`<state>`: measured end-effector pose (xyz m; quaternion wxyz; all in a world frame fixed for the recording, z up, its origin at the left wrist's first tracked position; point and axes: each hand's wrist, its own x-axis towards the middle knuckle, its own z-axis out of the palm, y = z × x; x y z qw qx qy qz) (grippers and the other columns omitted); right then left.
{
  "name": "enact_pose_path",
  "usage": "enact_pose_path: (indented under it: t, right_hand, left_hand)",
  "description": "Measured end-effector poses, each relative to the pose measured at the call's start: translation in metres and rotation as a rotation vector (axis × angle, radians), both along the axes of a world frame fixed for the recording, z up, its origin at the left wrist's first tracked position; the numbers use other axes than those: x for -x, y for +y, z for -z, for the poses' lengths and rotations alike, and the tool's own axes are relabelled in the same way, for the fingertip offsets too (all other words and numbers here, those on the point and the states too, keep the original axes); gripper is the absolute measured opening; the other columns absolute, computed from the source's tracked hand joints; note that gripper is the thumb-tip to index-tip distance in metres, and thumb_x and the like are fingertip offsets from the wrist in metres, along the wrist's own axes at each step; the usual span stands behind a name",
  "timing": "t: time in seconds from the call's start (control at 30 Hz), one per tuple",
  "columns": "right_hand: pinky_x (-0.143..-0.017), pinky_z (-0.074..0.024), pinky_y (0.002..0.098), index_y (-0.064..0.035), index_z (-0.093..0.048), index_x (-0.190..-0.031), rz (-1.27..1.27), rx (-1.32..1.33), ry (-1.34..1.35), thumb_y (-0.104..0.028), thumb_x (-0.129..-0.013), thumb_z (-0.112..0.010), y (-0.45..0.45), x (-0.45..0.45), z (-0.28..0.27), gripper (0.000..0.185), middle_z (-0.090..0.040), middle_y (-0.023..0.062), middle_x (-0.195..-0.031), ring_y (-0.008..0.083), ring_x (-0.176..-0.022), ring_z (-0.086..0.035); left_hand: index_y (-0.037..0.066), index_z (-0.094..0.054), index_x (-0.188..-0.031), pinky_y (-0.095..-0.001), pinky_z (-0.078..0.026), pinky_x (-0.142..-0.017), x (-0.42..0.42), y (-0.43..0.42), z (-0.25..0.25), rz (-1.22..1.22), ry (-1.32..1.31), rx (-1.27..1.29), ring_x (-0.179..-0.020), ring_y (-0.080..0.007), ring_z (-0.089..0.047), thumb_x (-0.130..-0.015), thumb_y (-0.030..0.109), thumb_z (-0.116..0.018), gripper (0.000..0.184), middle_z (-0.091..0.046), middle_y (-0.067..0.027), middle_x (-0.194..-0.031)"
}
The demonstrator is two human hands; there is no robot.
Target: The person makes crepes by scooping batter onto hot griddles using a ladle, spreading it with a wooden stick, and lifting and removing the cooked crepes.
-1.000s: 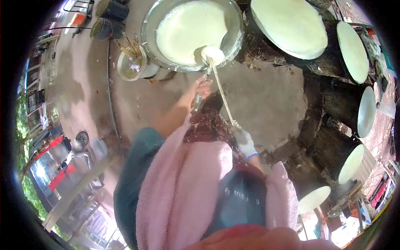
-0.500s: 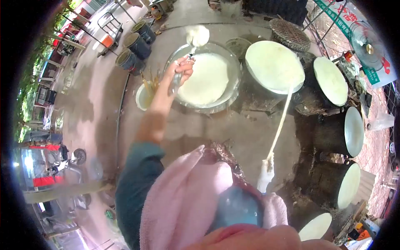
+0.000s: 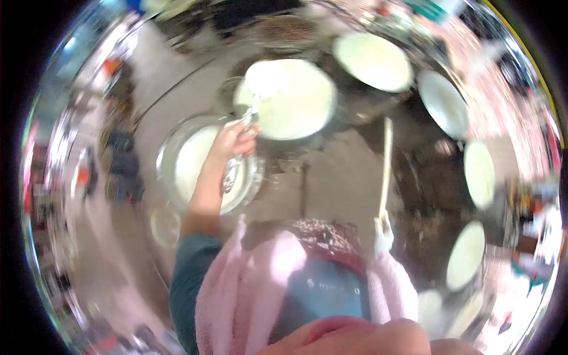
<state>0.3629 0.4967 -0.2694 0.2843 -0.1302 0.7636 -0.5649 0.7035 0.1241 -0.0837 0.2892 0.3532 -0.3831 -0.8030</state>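
Observation:
My left hand is closed around the handle of a ladle, whose bowl is over a round pan with a pale surface. Below that hand, at the left, is a large metal basin with white liquid. My right hand, in a white glove, grips one end of a long pale stick. The far end of the stick points away from me, to the right of the nearest pan. Motion blurs the ladle's bowl, and whether it touches the pan cannot be seen.
Several more round pans curve along the right, among them a pale one, a greyer one and one lower down. A round grate is at the top. Dark buckets stand at the left.
The view has swung right, so the basin now appears further left and lower. The ladle has moved from above the basin to over the pan. The stick's far end no longer overlaps the pan.

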Motion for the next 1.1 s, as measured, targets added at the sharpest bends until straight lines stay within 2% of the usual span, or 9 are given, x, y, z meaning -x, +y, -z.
enact_pose_path:
  t: [0.03,0.33,0.63,0.67,0.7,0.73,0.9,1.0,1.1]
  right_hand:
    - [-0.095,-0.0428,0.0237,-0.0002,-0.054,-0.131,0.080,0.078,-0.074,-0.013,-0.087,-0.069,0.008,0.011,0.008,0.048,-0.061,0.0079,-0.124,0.0118,-0.104,-0.057]
    - [-0.089,-0.0449,0.0236,-0.0044,-0.052,-0.135,0.381,-0.128,0.012,-0.016,-0.091,-0.064,0.107,0.154,-0.028,0.047,-0.061,0.0056,-0.125,0.0100,-0.104,-0.057]
    - [-0.056,-0.0403,0.0199,-0.0080,-0.053,-0.135,0.473,0.012,-0.063,-0.021,-0.090,-0.067,0.073,0.419,-0.005,0.049,-0.062,-0.0034,-0.090,0.0020,-0.066,-0.045]
    - [-0.060,-0.0421,0.0201,-0.0093,-0.053,-0.136,0.414,-0.050,-0.139,-0.023,-0.089,-0.068,0.052,0.446,-0.031,0.051,-0.062,-0.0034,-0.090,0.0032,-0.069,-0.047]
    - [-0.085,-0.0463,0.0238,-0.0061,-0.049,-0.138,0.359,-0.071,0.006,-0.018,-0.093,-0.063,0.029,0.477,-0.043,0.049,-0.062,0.0038,-0.120,0.0093,-0.094,-0.057]
    - [-0.070,-0.0472,0.0238,-0.0119,-0.051,-0.137,0.340,-0.118,0.127,-0.028,-0.089,-0.068,0.014,0.505,-0.028,0.053,-0.066,0.0020,-0.097,0.0079,-0.076,-0.053]
    - [-0.090,-0.0469,0.0386,-0.0190,-0.044,-0.141,0.315,-0.377,0.356,-0.045,-0.091,-0.057,-0.102,0.598,-0.048,0.058,-0.062,0.0192,-0.120,0.0314,-0.105,-0.063]
    - [-0.075,-0.0494,0.0481,-0.0180,-0.041,-0.142,0.174,-0.739,0.326,-0.045,-0.093,-0.051,-0.155,0.611,-0.048,0.057,-0.065,0.0207,-0.097,0.0413,-0.085,-0.063]
    - [-0.079,-0.0506,0.0448,-0.0175,-0.040,-0.143,0.175,-0.641,0.274,-0.045,-0.095,-0.047,-0.173,0.605,-0.016,0.055,-0.064,0.0243,-0.107,0.0407,-0.093,-0.063]
  left_hand:
    - [-0.003,-0.058,-0.095,-0.0226,-0.027,-0.039,0.029,-0.006,0.011,0.080,0.000,-0.075,-0.038,-0.0055,-0.032,-0.097,0.024,-0.047,0.029,-0.039,0.0039,-0.059]
    - [-0.005,-0.053,-0.102,-0.0206,-0.022,-0.033,0.359,0.050,0.033,0.539,0.162,-0.548,-0.034,0.0011,-0.031,-0.102,0.022,-0.041,0.030,-0.041,0.0074,-0.060]
    - [0.002,-0.055,-0.094,-0.0225,-0.027,-0.040,0.742,0.040,-0.005,0.648,0.013,-0.111,-0.034,-0.0022,-0.027,-0.101,0.024,-0.043,0.027,-0.038,0.0090,-0.051]
    - [0.000,-0.057,-0.094,-0.0218,-0.028,-0.043,0.773,0.033,-0.002,0.642,-0.051,-0.030,-0.038,-0.0034,-0.031,-0.100,0.022,-0.043,0.026,-0.040,0.0070,-0.056]
    - [-0.001,-0.058,-0.094,-0.0210,-0.028,-0.045,0.808,0.028,0.004,0.638,-0.117,0.050,-0.043,-0.0047,-0.034,-0.098,0.019,-0.043,0.025,-0.041,0.0051,-0.061]
    - [-0.002,-0.057,-0.093,-0.0215,-0.029,-0.046,0.840,0.023,0.013,0.639,-0.107,0.074,-0.045,-0.0059,-0.035,-0.098,0.018,-0.042,0.026,-0.042,0.0035,-0.062]
    - [-0.006,-0.051,-0.093,-0.0254,-0.029,-0.043,0.970,0.016,0.079,0.538,-0.108,0.010,-0.046,-0.0096,-0.036,-0.100,0.015,-0.039,0.025,-0.044,-0.0013,-0.063]
    - [-0.003,-0.051,-0.093,-0.0248,-0.032,-0.042,0.991,0.011,0.123,0.499,-0.111,0.070,-0.046,-0.0105,-0.042,-0.098,0.017,-0.048,0.021,-0.047,-0.0017,-0.063]
    - [-0.001,-0.051,-0.094,-0.0258,-0.036,-0.042,0.998,-0.010,0.151,0.516,-0.218,0.233,-0.047,-0.0110,-0.046,-0.094,0.017,-0.055,0.018,-0.049,-0.0018,-0.062]
